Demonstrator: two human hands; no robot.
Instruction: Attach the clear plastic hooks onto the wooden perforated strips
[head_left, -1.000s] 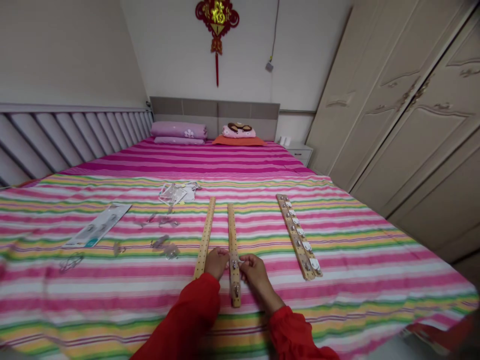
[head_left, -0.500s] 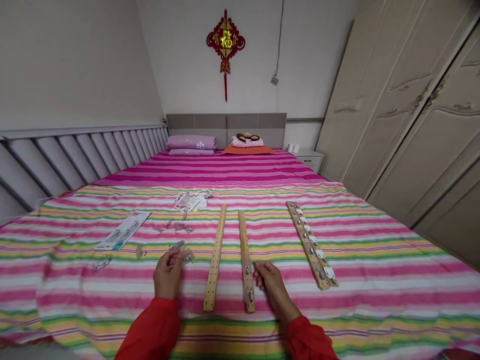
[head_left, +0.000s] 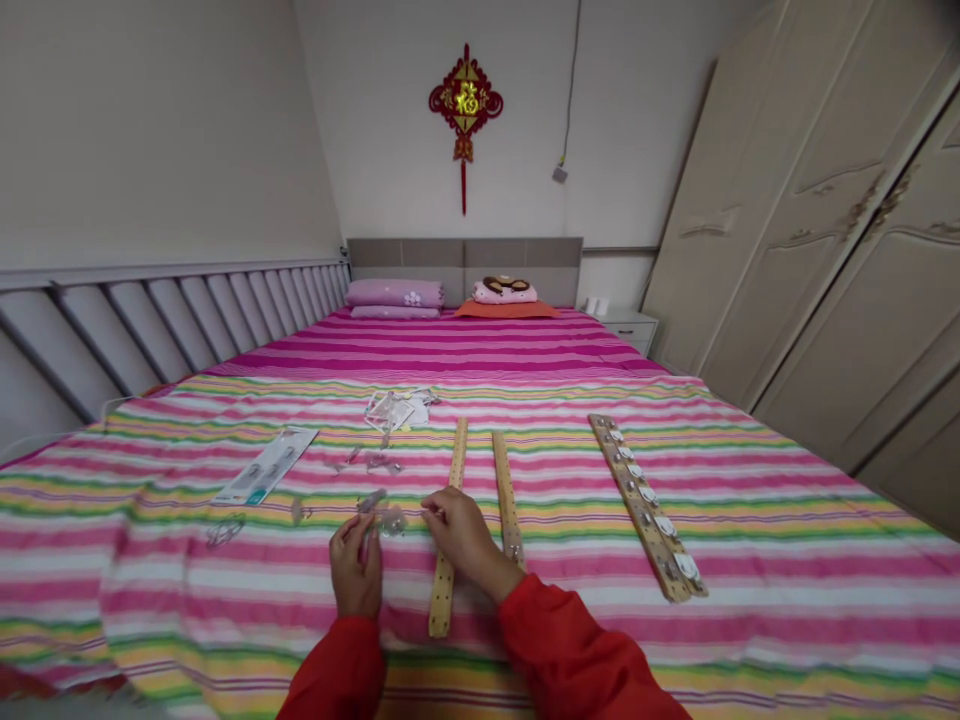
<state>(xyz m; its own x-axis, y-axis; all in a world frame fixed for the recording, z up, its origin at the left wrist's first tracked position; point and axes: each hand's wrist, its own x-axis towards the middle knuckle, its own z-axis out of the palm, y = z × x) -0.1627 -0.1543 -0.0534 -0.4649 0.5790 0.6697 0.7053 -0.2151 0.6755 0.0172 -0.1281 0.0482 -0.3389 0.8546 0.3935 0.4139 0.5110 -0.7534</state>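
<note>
My left hand (head_left: 356, 568) is curled, fingertips pinching a small clear plastic packet with a metal hook (head_left: 384, 516) on the striped bedspread. My right hand (head_left: 459, 532) has crossed over the left wooden peg strip (head_left: 448, 530) and its fingers close on the same packet from the right. A second wooden strip (head_left: 508, 495) lies just right of my right wrist, with metal hooks near its close end. Farther right lies a third strip (head_left: 645, 505) fitted with several white-capped hooks.
Loose clear hook packets (head_left: 367, 462) and torn wrappers (head_left: 396, 408) are scattered left of the strips, with a printed card (head_left: 264, 466) farther left. Pillows (head_left: 394, 294) sit by the headboard. A wardrobe (head_left: 832, 230) stands on the right, a slatted rail (head_left: 187, 320) on the left.
My left hand left the middle strip and reached left to the clear packet. My right hand then let go of that strip and crossed left to join it. The view shifted left.
</note>
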